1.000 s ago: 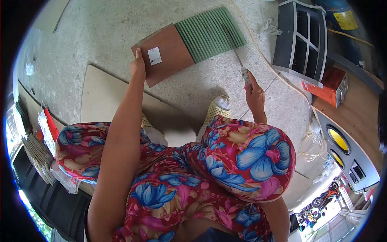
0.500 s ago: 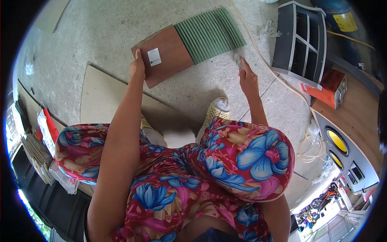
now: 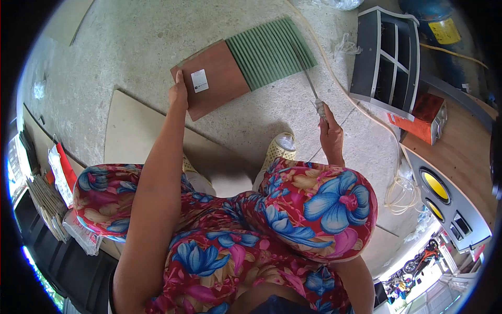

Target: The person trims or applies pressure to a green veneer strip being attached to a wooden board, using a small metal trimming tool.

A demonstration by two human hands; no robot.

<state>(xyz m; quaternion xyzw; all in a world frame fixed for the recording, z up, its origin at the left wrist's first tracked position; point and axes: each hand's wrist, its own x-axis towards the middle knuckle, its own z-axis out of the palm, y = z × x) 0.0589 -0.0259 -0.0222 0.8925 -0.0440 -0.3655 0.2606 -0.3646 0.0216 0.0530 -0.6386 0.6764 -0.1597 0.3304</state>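
Note:
A flat brown wood-look board [image 3: 219, 83] with a white label [image 3: 200, 81] lies on the floor, tilted in view. From its right side extends a green ribbed sheet [image 3: 269, 55] with close parallel grooves. My left hand [image 3: 178, 95] is closed on the board's left edge, thumb on top and the other fingers hidden. My right hand [image 3: 331, 131] is wrapped round the grey wrapped handle of a long, thin metal tool [image 3: 312, 86]. The tool's shaft slants up and left, its far end overlapping the right part of the green sheet.
A tan sheet [image 3: 136, 125] lies on the concrete floor by my feet. A pale cable [image 3: 334, 78] runs down the right. Beyond it stand a dark slatted cabinet [image 3: 371, 57], an orange box [image 3: 430, 118] and a speaker panel [image 3: 444, 196]. Folded cardboard [image 3: 44, 201] is at left.
My right hand has drawn back toward me and slightly right. The tool, smeared by motion before, now shows clearly. The board and green sheet appear slightly lower in view; my left hand keeps its hold.

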